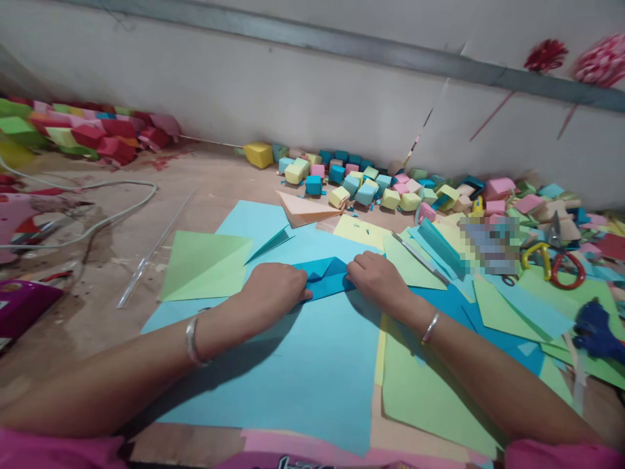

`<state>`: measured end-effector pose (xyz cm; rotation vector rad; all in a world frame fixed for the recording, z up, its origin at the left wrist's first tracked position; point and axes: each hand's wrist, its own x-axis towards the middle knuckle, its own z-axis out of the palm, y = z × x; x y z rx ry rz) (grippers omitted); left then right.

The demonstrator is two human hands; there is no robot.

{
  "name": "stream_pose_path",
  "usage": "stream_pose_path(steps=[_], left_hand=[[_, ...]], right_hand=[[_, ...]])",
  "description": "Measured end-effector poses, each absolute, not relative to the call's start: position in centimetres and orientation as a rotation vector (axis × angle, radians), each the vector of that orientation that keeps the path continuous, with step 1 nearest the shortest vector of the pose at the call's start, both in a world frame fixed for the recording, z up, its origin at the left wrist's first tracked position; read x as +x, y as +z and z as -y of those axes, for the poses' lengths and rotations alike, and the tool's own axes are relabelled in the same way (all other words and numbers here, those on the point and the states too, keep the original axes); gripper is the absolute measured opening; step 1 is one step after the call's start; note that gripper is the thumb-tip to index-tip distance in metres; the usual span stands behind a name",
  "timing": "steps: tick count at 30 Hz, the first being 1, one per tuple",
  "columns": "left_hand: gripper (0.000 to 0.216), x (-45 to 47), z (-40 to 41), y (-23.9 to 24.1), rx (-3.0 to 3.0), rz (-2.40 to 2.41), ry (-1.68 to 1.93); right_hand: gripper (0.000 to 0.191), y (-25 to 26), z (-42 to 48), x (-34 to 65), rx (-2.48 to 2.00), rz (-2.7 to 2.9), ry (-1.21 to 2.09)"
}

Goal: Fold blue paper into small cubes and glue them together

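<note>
A folded piece of blue paper [326, 279] is stretched between my two hands, just over a large light-blue sheet [312, 365]. My left hand [276, 286] is closed on its left end, the fingers curled and the thumb toward the middle. At the right end my right hand [375, 277] pinches it. Creases show along the paper's upper side. Close behind my left hand stands a folded teal paper [268, 245], beside a green sheet [208, 264]. A cutter knife [420, 257] lies on green paper beyond my right hand.
Small paper cubes [366, 192] line the wall, with more coloured blocks [116, 150] at back left. Scissors [566, 270] and a dark blue tool [598, 329] lie right among paper scraps. A clear stick [153, 251] and a white cord [122, 184] are left.
</note>
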<state>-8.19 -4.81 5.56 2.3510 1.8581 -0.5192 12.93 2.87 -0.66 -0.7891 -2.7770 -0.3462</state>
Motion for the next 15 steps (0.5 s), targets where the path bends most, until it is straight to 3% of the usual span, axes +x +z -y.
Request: stream_pose_path(steps=[4, 6, 11, 15], left_hand=[[0.009, -7.2, 5.9, 6.5, 2.506, -1.898, -0.449], [0.008, -7.1, 6.0, 6.3, 2.589, -1.822, -0.416], [0.033, -7.8, 5.7, 4.5, 2.809, -1.316, -0.211], [0.052, -8.6, 5.3, 3.4, 2.819, -1.185, -0.142]], right_hand=[[0.016, -0.4, -3.0, 12.9, -0.811, 2.830, -0.302], [0.017, -0.2, -2.9, 12.9, -0.826, 2.851, -0.259], [0.021, 0.1, -3.2, 13.0, -0.841, 2.815, -0.106], [0.021, 0.7, -4.5, 13.9, -0.980, 2.569, 0.113]])
